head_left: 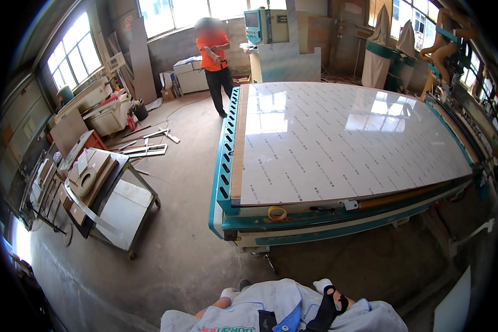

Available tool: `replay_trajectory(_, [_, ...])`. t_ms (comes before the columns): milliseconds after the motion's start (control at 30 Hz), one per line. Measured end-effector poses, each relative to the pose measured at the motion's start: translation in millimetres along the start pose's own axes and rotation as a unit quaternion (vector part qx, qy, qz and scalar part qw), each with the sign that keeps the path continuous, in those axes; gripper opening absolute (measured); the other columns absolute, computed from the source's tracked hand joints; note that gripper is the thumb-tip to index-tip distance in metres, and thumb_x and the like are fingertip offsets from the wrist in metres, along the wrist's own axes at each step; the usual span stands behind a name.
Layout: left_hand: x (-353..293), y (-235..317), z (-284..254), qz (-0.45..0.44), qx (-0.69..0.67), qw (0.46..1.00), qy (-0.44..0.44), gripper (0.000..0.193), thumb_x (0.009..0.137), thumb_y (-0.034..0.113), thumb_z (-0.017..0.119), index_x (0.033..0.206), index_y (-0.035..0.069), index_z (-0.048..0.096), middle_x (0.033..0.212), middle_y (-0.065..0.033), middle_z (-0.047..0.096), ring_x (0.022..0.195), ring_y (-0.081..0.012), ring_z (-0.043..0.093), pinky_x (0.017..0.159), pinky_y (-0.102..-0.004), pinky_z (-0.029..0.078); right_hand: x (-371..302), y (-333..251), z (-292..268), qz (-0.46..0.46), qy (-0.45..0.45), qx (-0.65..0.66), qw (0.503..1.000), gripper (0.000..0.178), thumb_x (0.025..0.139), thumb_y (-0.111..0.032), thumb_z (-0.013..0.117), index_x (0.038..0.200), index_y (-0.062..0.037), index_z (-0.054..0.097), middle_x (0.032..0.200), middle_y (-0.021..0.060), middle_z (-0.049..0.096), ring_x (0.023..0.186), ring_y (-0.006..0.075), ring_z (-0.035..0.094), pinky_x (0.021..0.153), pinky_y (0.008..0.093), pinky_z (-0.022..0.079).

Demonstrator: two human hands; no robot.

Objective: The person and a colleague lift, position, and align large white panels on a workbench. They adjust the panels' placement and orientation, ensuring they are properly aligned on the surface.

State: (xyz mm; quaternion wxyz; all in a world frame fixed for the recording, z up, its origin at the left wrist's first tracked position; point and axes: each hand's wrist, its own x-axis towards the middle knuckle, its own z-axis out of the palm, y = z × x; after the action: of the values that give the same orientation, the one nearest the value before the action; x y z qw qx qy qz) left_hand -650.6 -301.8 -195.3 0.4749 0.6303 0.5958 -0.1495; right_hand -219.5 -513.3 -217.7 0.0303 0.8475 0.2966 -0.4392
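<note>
My left hand [229,293], in a white glove, shows low in the view beside the front of my pale work jacket [254,299]. On the other side of the jacket is my right hand [322,285], also white-gloved, partly covered by a dark strap [331,307]. The fingers of both hands are too small and hidden to read. Ahead of me, apart from the hands, a large glossy white sheet [337,160] with printed film lies on a teal machine bed [221,205]. A tape roll [276,213] and a small black tool [321,208] rest on its near ledge.
A person in an orange shirt [213,50] stands at the far left corner of the machine. A wheeled cart [122,216] with boards stands to the left, and loose strips [149,149] lie on the floor. At back centre is a control cabinet [268,27]; hoses [448,39] hang at right.
</note>
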Motion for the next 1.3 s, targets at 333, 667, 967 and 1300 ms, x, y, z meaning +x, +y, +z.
replay_trajectory(333, [26.3,-0.7,-12.5,0.033,0.010,0.999,0.019,0.056,0.083,0.052,0.074,0.113,0.005,0.079,0.113,-0.0203,0.076,0.111,-0.0355,0.072,0.097,-0.0371,0.054,5.3,-3.3,13.2,0.060,0.052,0.080,0.994,0.047,0.092,-0.041,0.063,0.121,-0.0050,0.074,0.128,0.0220,0.069,0.123,0.0394,0.064,0.103,0.0458,0.051])
replay_trajectory(667, [33.4,194.1,-131.7,0.163,-0.456,0.873,0.055,0.031,0.099,0.028,0.067,0.110,0.000,0.069,0.094,-0.0072,0.069,0.073,-0.0160,0.068,0.065,-0.0303,0.055,-23.0,6.7,28.9,0.070,0.041,0.104,0.991,0.052,0.094,-0.046,0.053,0.115,-0.0042,0.075,0.129,0.0234,0.067,0.124,0.0426,0.061,0.105,0.0487,0.049])
replay_trajectory(967, [71.7,309.7,-204.5,0.071,-0.612,0.772,-0.152,0.043,0.101,0.041,0.062,0.122,0.003,0.059,0.104,-0.0125,0.067,0.078,-0.0279,0.068,0.064,-0.0348,0.050,-34.5,8.0,92.8,0.165,0.041,0.130,0.977,0.052,0.096,-0.046,0.055,0.117,-0.0019,0.074,0.129,0.0224,0.067,0.125,0.0412,0.060,0.105,0.0480,0.048])
replay_trajectory(1300, [112.1,301.6,-221.0,0.023,-0.554,0.797,-0.238,0.038,0.102,0.046,0.062,0.116,0.011,0.061,0.110,-0.0101,0.069,0.090,-0.0255,0.065,0.073,-0.0369,0.054,-30.8,-129.7,76.8,0.146,0.113,0.253,0.950,0.049,0.093,-0.044,0.055,0.114,-0.0050,0.075,0.123,0.0223,0.070,0.119,0.0424,0.064,0.102,0.0476,0.050])
